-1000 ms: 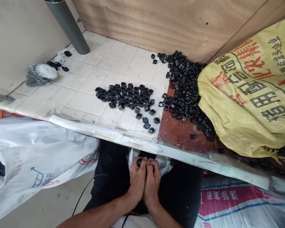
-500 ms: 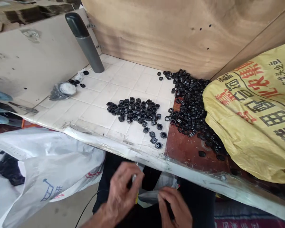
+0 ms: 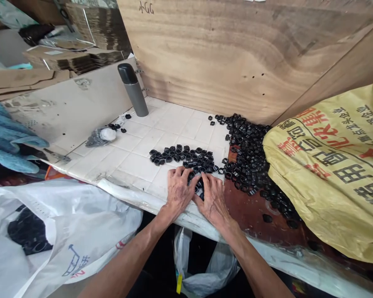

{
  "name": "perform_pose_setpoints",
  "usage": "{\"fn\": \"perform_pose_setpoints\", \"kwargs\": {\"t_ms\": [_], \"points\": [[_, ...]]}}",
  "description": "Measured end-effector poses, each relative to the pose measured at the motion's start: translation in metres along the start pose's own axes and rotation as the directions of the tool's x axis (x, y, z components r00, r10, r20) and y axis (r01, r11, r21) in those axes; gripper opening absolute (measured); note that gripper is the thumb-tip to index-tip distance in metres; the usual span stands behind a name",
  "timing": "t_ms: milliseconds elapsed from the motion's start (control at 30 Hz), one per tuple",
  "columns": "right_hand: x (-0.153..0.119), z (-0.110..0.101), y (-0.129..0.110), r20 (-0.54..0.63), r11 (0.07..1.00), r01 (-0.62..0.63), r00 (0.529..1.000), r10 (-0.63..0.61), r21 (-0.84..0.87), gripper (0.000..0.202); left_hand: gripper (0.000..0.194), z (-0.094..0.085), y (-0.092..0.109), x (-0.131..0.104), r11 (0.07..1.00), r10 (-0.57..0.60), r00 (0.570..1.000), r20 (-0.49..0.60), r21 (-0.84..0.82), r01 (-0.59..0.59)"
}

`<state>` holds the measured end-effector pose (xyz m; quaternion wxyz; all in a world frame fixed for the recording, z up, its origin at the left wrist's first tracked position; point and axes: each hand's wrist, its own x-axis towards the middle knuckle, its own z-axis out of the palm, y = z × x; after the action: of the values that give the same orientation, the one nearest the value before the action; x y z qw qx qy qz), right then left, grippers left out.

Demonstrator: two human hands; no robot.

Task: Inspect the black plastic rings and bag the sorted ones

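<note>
Up from below the desk (image 3: 135, 165), left hand (image 3: 178, 189) and right hand (image 3: 213, 198) now surround black caps (image 3: 199, 185) near its front edge, moving work there, grip unclear.

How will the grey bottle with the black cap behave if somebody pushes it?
The grey bottle would probably tip easily, being tall and narrow. Once down, its cylindrical body may roll. Its smooth-looking side could feel somewhat slippery.
</note>
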<state>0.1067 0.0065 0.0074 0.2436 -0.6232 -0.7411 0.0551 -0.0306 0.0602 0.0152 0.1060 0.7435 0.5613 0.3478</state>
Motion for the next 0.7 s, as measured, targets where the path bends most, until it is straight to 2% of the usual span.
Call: {"fn": "perform_pose_setpoints", "kwargs": {"t_ms": [100, 267, 333, 400, 467, 533, 633, 700], "points": [[0.0, -0.002, 0.004, -0.039, 0.996, 0.065, 0.997, -0.062, 0.068, 0.066, 0.013, 0.004, 0.014, -0.006, 0.998, -0.02, 1.0, -0.016, -0.066, 0.019], [0.003, -0.002, 0.012, -0.083, 0.974, 0.147, 0.987, -0.134, 0.174, 0.063, 0.013, 0.005, 0.024, -0.009, 0.969, -0.186, 0.977, -0.104, -0.184, 0.165], [0.005, -0.001, 0.015, -0.082, 0.953, 0.167, 0.985, -0.151, 0.253, 0.062, 0.018, 0.002, 0.028, -0.01, 0.935, -0.261, 0.96, -0.098, -0.273, 0.226], [0.007, 0.0, 0.018, -0.091, 0.919, 0.178, 0.984, -0.156, 0.351, 0.063, 0.024, 0.0, 0.035, -0.012, 0.858, -0.362, 0.93, -0.063, -0.413, 0.306], [0.009, 0.001, 0.021, -0.106, 0.888, 0.163, 0.986, -0.13, 0.429, 0.063, 0.027, 0.002, 0.043, -0.015, 0.715, -0.478, 0.878, 0.007, -0.578, 0.394], [0.012, 0.0, 0.022, -0.119, 0.867, 0.13, 0.989, -0.082, 0.481, 0.059, 0.028, 0.008, 0.052, -0.016, 0.5, -0.583, 0.807, 0.094, -0.742, 0.447], [0.017, -0.006, 0.021, -0.13, 0.838, 0.099, 0.991, -0.034, 0.536, 0.045, 0.026, 0.021, 0.07, -0.014, 0.13, -0.681, 0.705, 0.201, -0.914, 0.385], [0.019, -0.01, 0.018, -0.153, 0.831, 0.079, 0.988, 0.008, 0.551, 0.034, 0.024, 0.028, 0.081, -0.013, -0.047, -0.705, 0.664, 0.25, -0.95, 0.308]]}}
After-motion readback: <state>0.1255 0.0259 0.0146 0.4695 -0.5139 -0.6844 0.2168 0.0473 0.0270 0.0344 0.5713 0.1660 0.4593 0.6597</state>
